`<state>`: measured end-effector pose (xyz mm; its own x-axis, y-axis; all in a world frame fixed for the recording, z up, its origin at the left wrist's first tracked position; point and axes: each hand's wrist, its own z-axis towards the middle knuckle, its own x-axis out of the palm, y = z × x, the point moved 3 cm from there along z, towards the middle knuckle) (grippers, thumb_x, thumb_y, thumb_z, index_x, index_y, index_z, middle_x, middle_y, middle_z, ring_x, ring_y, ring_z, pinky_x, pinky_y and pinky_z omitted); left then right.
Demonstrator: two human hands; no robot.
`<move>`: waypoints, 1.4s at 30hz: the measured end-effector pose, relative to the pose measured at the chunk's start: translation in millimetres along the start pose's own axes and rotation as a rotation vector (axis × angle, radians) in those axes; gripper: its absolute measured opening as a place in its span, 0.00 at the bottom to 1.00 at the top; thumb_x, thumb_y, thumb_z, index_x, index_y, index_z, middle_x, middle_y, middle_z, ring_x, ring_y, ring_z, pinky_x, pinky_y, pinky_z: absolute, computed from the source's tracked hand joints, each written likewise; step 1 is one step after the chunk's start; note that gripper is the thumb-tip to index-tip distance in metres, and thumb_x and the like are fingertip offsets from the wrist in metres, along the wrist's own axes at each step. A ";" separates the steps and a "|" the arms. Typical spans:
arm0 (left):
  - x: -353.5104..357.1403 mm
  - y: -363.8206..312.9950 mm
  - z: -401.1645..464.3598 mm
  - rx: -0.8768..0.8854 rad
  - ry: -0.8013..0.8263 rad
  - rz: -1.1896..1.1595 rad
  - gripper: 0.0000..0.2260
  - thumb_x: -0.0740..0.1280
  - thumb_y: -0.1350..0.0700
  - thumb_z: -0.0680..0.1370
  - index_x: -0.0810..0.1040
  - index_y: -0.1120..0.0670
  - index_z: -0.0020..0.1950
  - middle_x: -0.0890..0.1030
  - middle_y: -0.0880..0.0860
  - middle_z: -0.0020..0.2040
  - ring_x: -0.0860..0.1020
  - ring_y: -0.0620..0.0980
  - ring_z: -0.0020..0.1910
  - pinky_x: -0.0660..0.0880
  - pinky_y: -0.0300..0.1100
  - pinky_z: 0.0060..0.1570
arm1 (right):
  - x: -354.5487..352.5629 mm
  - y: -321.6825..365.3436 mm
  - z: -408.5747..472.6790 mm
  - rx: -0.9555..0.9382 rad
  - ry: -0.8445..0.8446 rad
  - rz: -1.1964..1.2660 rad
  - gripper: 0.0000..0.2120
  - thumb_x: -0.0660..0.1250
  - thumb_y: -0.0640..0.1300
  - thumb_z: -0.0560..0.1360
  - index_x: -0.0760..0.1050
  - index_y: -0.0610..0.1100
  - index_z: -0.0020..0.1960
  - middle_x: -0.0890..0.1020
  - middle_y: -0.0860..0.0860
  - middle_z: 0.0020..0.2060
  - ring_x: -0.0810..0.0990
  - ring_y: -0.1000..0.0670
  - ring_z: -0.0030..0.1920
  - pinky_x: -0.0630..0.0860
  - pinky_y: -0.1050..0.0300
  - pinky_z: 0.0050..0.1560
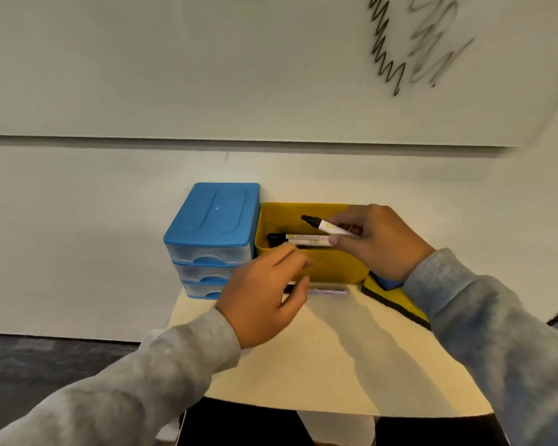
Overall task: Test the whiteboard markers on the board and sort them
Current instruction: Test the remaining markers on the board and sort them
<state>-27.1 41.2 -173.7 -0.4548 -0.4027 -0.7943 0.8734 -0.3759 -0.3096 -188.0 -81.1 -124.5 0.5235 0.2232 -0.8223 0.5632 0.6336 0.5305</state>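
- Head view, the only one. Right hand [380, 243] pinches a whiteboard marker [327, 226] between thumb and fingertips, above the open yellow bin [335, 265]; black end points left, white barrel runs back into the hand.
- Whether that black end is a cap or a bare tip: cannot tell.
- Left hand [264, 294] hovers just before the bin's front wall, fingers loosely curled, holding nothing that I can make out. Fingertips blurred.
- Two more markers [303, 240] lie side by side inside the bin, white barrels, black ends to the left.
- One further marker [327, 289] lies on the table [319, 355], close along the foot of the bin, partly hidden by the left hand.
- Step, as I judge it: sorting, with the held marker either about to be dropped in the bin or just lifted out. Frame does not settle which.
- Next move calls for a clean release over the bin, or else a lift to the whiteboard [207, 66] for a test stroke.
- Board carries two scribbles [413, 43] at upper right: one crisp black zigzag, one faint grey.
- Materials: bin smooth, matte, box-shaped. Blue drawer unit [211, 233] touching its left side, textured lid, three clear fronts. Table pale, smooth, rounded edge.
- Yellow pad with a dark rim [397, 300] right of the bin, mostly under the right grey sleeve [484, 320].
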 end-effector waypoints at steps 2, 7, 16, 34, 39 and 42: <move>-14.7 -0.5 9.4 -0.007 -0.047 -0.039 0.10 0.60 0.50 0.81 0.77 0.50 0.59 0.76 0.44 0.52 0.75 0.41 0.46 0.76 0.38 0.41 | 3.7 -3.1 -9.9 0.011 0.013 0.045 0.15 0.71 0.47 0.78 0.81 0.48 0.65 0.83 0.53 0.57 0.77 0.56 0.52 0.68 0.69 0.48; -11.1 4.3 7.6 -0.028 0.102 0.030 0.10 0.59 0.45 0.80 0.76 0.46 0.56 0.75 0.41 0.48 0.74 0.42 0.42 0.75 0.38 0.39 | 4.7 -5.8 -12.8 0.083 0.001 0.076 0.17 0.68 0.43 0.80 0.77 0.47 0.69 0.80 0.53 0.62 0.73 0.57 0.55 0.66 0.66 0.53; 28.9 12.6 -11.8 0.023 0.409 0.208 0.17 0.58 0.43 0.82 0.72 0.44 0.70 0.73 0.45 0.64 0.75 0.47 0.58 0.75 0.41 0.53 | 3.9 -6.9 -11.9 0.021 -0.117 0.181 0.07 0.75 0.45 0.73 0.78 0.52 0.47 0.82 0.51 0.35 0.74 0.56 0.33 0.67 0.64 0.33; -179.5 13.0 168.9 0.082 -0.425 0.296 0.12 0.63 0.50 0.80 0.77 0.47 0.63 0.76 0.44 0.59 0.74 0.44 0.58 0.78 0.43 0.53 | -133.3 76.2 59.5 -0.238 -0.647 0.605 0.04 0.78 0.38 0.71 0.83 0.43 0.39 0.76 0.50 0.27 0.74 0.54 0.29 0.73 0.67 0.34; -213.3 17.2 217.9 0.061 -0.538 0.468 0.22 0.67 0.48 0.78 0.70 0.47 0.73 0.65 0.50 0.75 0.63 0.52 0.74 0.64 0.45 0.69 | -171.5 103.9 89.9 -0.323 -0.715 0.521 0.04 0.70 0.46 0.78 0.80 0.47 0.46 0.83 0.55 0.36 0.79 0.56 0.37 0.79 0.58 0.39; -220.9 24.4 242.4 0.007 -0.511 0.556 0.33 0.63 0.43 0.80 0.53 0.47 0.81 0.45 0.51 0.82 0.44 0.53 0.81 0.49 0.49 0.77 | -194.3 121.0 105.0 -0.410 -0.781 0.488 0.04 0.68 0.47 0.79 0.78 0.47 0.49 0.84 0.52 0.42 0.81 0.52 0.42 0.80 0.57 0.39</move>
<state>52.5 -81.3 120.9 0.0266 -0.8711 -0.4903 0.9974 -0.0093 0.0708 -154.4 -125.6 121.1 0.9933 0.0715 -0.0911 -0.0110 0.8412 0.5405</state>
